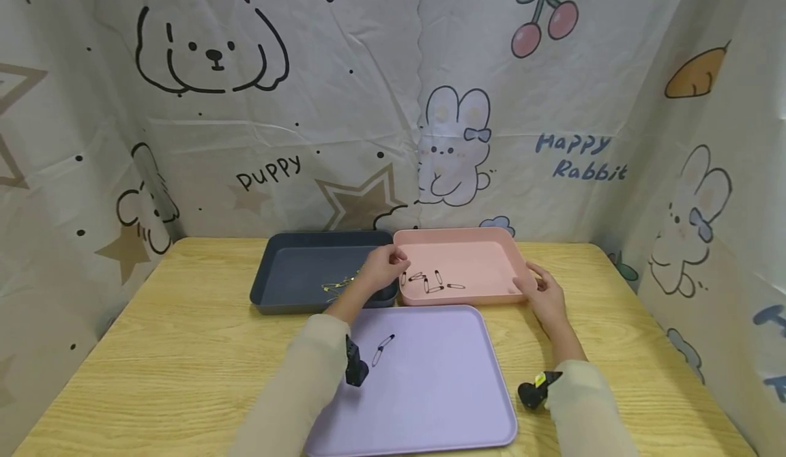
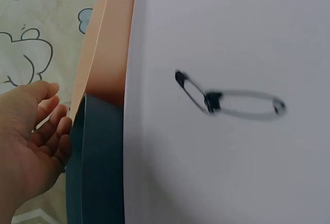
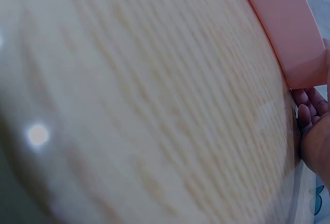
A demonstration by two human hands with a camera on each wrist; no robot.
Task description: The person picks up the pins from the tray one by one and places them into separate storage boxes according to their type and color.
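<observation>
My left hand point(image 1: 383, 266) hovers where the dark blue tray and pink tray meet, fingers loosely bent, with nothing seen in them in the left wrist view. Several black safety pins point(image 1: 434, 289) lie in the pink tray point(image 1: 473, 256), one right below the left fingertips. Gold safety pins point(image 1: 334, 286) sit in the dark tray point(image 1: 301, 259), partly hidden by the left forearm. My right hand point(image 1: 546, 297) grips the pink tray's right front corner, thumb at the rim and fingers outside. Two black safety pins point(image 2: 242, 105) lie end to end on the lilac tray point(image 1: 442, 375).
Both deeper trays stand side by side at the back of the wooden table point(image 1: 153, 348), against a printed curtain point(image 1: 368, 102). The lilac tray lies in front of them, under the left forearm. A wrist camera point(image 1: 537, 390) is strapped to the right arm.
</observation>
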